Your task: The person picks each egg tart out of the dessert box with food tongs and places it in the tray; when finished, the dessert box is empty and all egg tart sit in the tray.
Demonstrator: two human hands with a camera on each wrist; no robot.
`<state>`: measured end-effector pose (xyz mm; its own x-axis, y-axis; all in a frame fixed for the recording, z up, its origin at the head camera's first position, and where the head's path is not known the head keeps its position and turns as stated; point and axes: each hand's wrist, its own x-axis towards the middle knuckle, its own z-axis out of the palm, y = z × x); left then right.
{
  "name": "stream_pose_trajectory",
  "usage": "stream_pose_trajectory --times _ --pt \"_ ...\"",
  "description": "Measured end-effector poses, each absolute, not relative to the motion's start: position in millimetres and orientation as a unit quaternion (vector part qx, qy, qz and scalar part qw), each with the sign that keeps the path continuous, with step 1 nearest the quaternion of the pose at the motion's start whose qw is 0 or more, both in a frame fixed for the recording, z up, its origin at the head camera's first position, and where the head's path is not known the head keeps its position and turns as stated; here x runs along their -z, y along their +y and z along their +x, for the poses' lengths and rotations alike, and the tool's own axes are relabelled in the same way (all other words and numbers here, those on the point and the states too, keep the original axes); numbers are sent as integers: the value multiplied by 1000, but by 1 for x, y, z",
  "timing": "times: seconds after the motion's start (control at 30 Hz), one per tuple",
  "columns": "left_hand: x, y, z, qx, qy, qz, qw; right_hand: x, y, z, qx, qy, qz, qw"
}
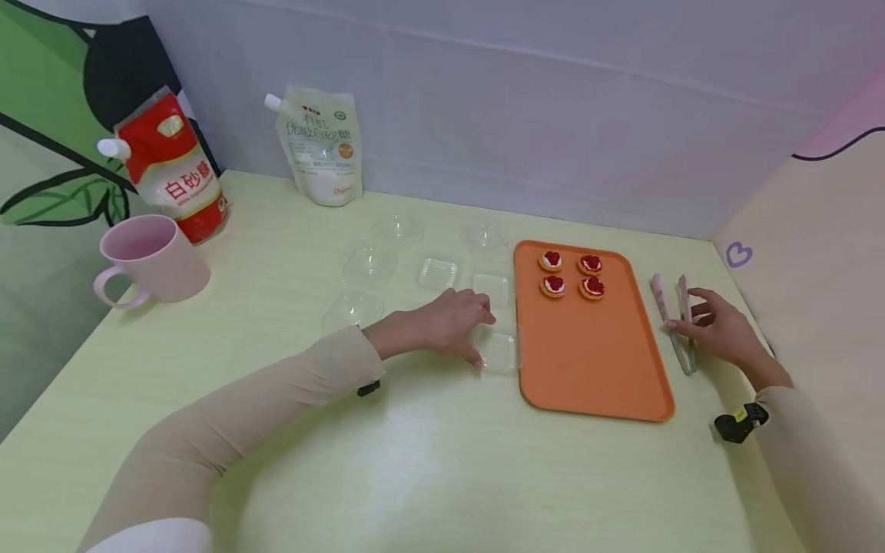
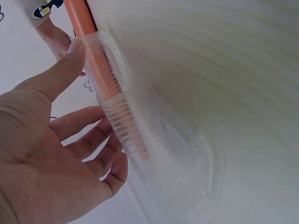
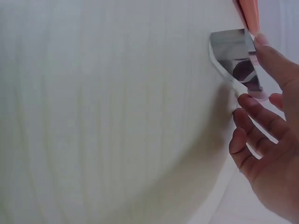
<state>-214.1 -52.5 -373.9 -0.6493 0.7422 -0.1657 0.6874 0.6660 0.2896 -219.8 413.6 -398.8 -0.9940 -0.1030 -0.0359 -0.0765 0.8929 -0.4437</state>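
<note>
My left hand (image 1: 449,322) spreads its thumb and fingers at the left side of a clear plastic container base (image 1: 499,353). In the left wrist view its thumb (image 2: 70,63) touches the ribbed rim, with the bent fingers beside the edge. My right hand (image 1: 719,326) holds metal tongs (image 1: 681,349) with pinkish tips, thumb on one side and fingers on the other; the tongs lie on the table, arms apart. Between the hands lies an orange tray (image 1: 594,361) bearing several small tarts (image 1: 552,286) with cream and red topping at its far end.
More clear bases (image 1: 439,273) and domed clear lids (image 1: 370,265) lie left of the tray. A pink mug (image 1: 155,261), a red sugar pouch (image 1: 176,177) and a pale green sugar pouch (image 1: 321,150) stand farther left and back. A wall (image 1: 816,307) borders the right side.
</note>
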Motion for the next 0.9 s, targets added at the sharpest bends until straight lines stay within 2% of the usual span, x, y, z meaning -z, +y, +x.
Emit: stream_pose_trajectory --times 0.37,0.6,0.9 --pt "373 -53 -216 -111 899 397 146 397 419 -222 250 967 -17 49" --pt "369 -52 -217 -77 905 391 151 390 414 -218 286 958 29 -9" --pt "368 -51 -218 -74 907 386 152 370 383 -217 313 946 22 -78"
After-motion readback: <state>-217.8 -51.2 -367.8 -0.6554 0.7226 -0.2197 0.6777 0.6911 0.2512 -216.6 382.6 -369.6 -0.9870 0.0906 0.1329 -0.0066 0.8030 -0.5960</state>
